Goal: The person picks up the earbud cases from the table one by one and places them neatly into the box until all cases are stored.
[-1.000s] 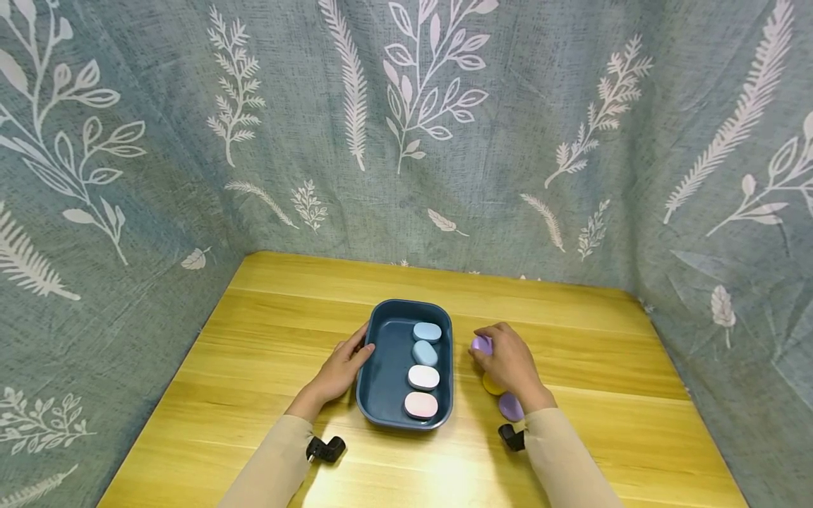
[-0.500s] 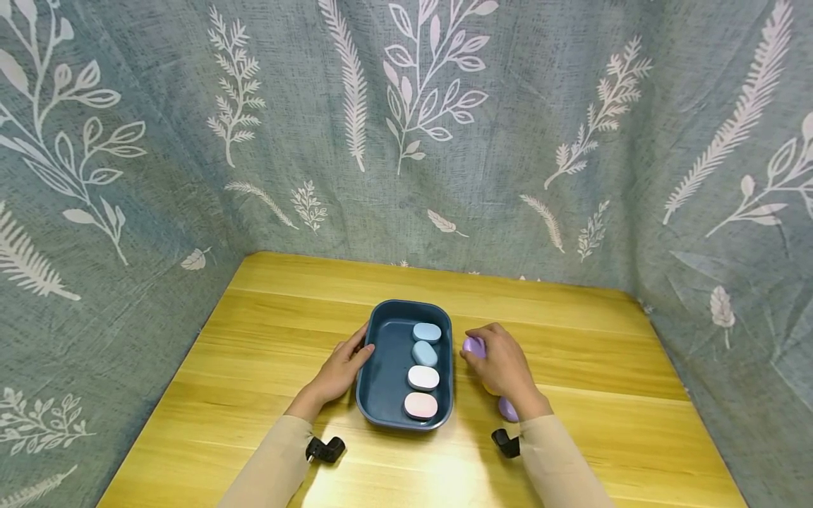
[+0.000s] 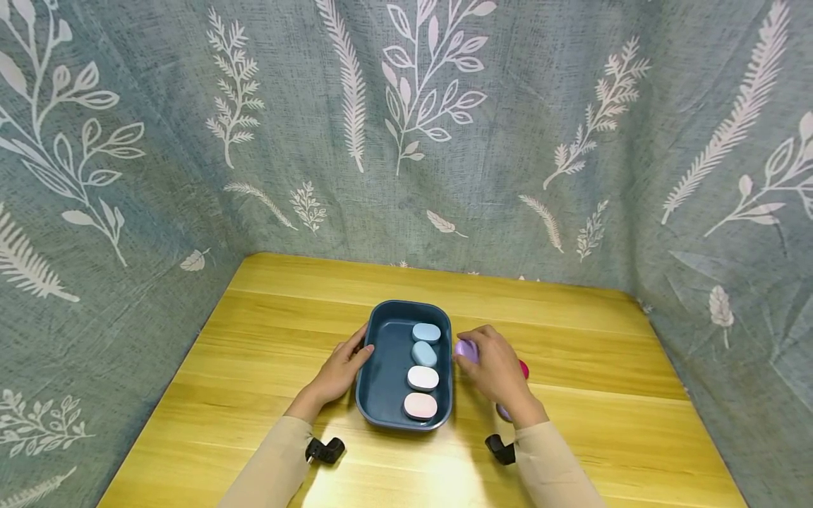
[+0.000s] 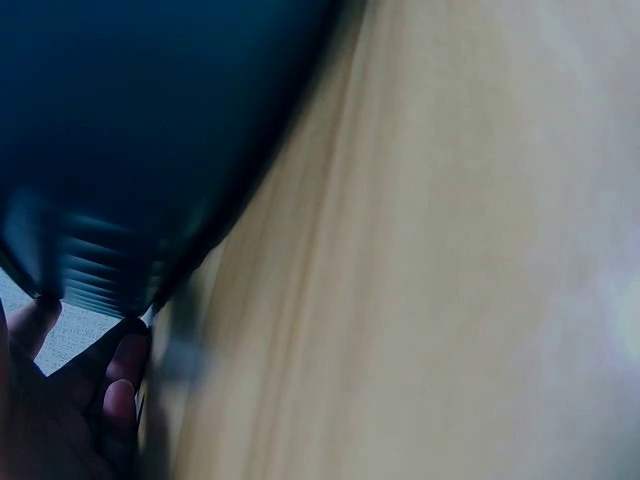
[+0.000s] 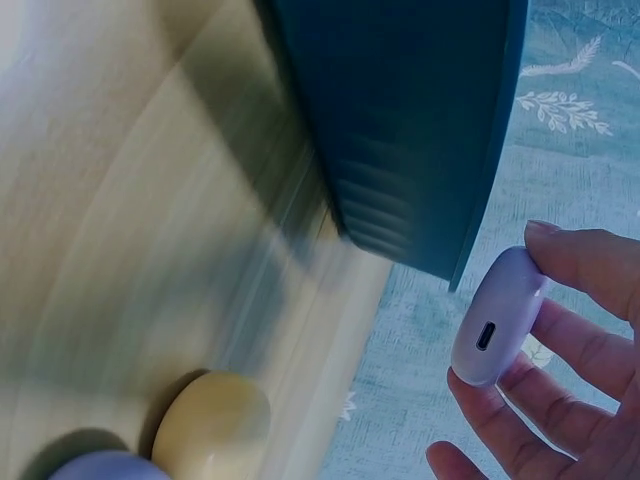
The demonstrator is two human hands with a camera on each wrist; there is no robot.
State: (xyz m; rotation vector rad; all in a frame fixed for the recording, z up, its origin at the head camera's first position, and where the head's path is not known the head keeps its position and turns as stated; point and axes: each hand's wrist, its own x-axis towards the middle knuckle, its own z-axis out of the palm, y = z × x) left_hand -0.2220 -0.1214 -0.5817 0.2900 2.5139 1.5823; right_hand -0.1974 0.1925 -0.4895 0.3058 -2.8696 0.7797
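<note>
A dark blue rectangular bin rests on the table. My left hand grips its left side, thumb at the rim and fingers against the outer wall. Along the bin's right side lie two light blue cases, a white case and a pale pink case. Just right of the bin, my right hand pinches a purple earbud case between thumb and fingers. Its charging slot shows in the right wrist view, where the case is held off the table, apart from the bin.
Below the right hand lie a yellow case and another purple case. A red case peeks out right of the right hand. Patterned cloth hangs behind the wooden table.
My right hand has moved left toward the bin with the purple earbud case. A red case has come into view behind it. The left hand and bin stay where they were.
</note>
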